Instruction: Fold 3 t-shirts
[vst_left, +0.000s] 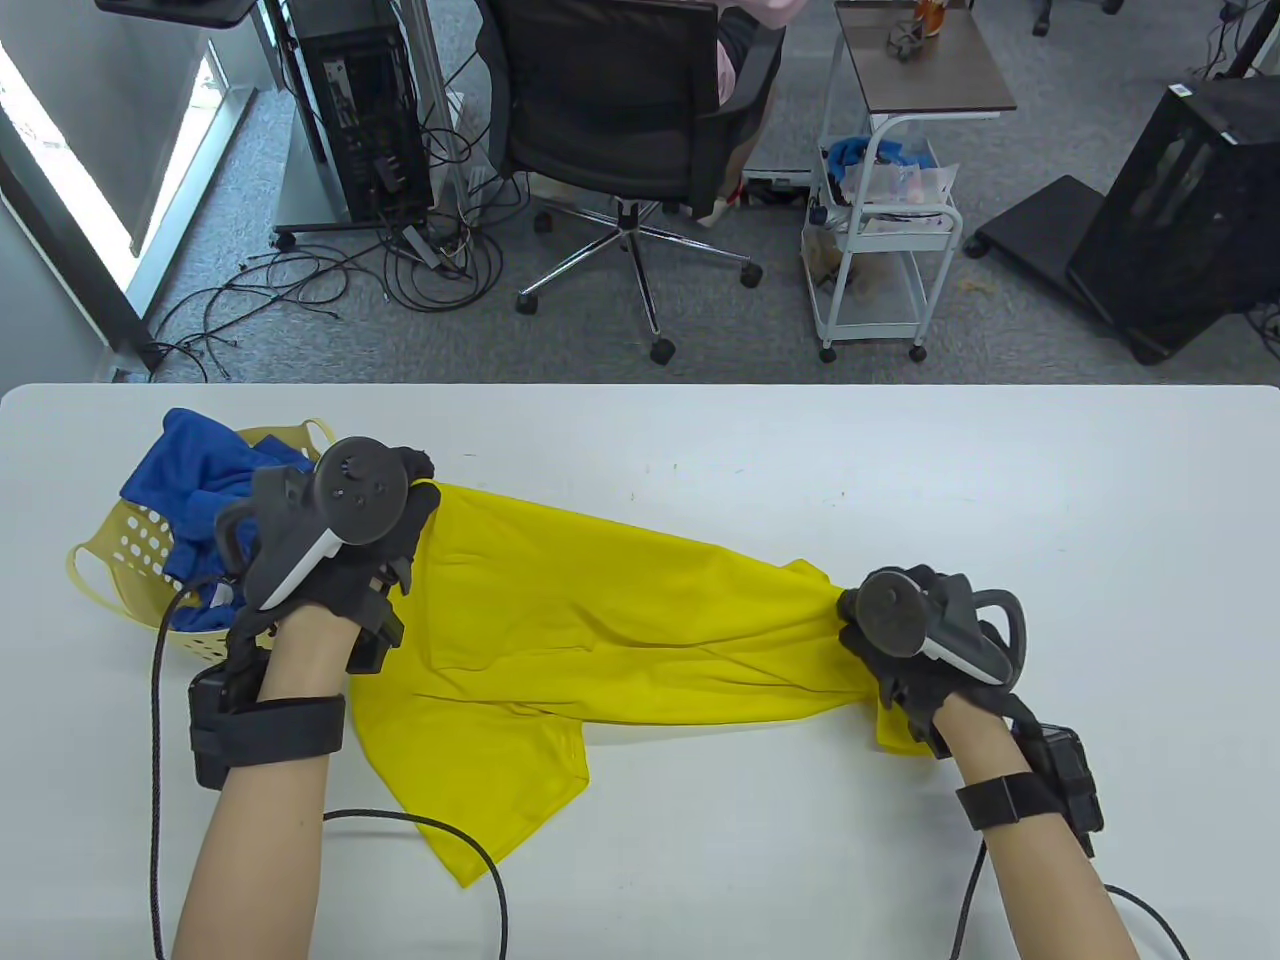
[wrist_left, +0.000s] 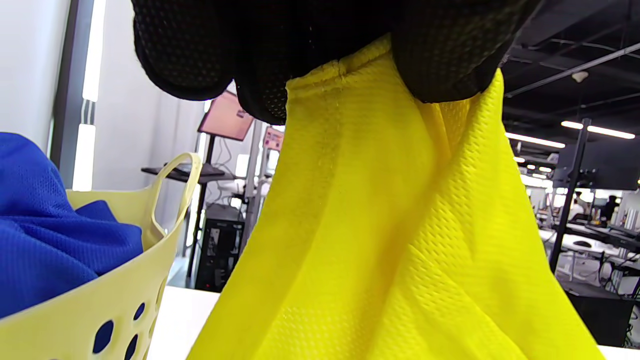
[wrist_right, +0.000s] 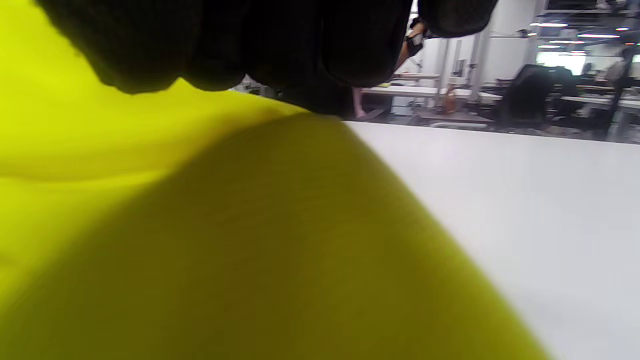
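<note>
A yellow t-shirt (vst_left: 590, 630) is stretched across the white table between my two hands. My left hand (vst_left: 400, 510) grips its left end beside the basket; the left wrist view shows the gloved fingers (wrist_left: 210, 55) closed over a hem of the yellow mesh cloth (wrist_left: 400, 240), which hangs down from them. My right hand (vst_left: 880, 650) grips the bunched right end near the table's front right; in the right wrist view the dark fingers (wrist_right: 250, 45) sit on the yellow cloth (wrist_right: 200, 240). A blue t-shirt (vst_left: 200, 480) lies crumpled in the basket.
A pale yellow perforated basket (vst_left: 125, 560) stands at the table's left and also shows in the left wrist view (wrist_left: 125, 295). Glove cables (vst_left: 480, 860) trail over the table's front. The white table (vst_left: 900, 470) extends behind and right of the shirt. An office chair (vst_left: 630, 110) and cart (vst_left: 880, 230) stand beyond it.
</note>
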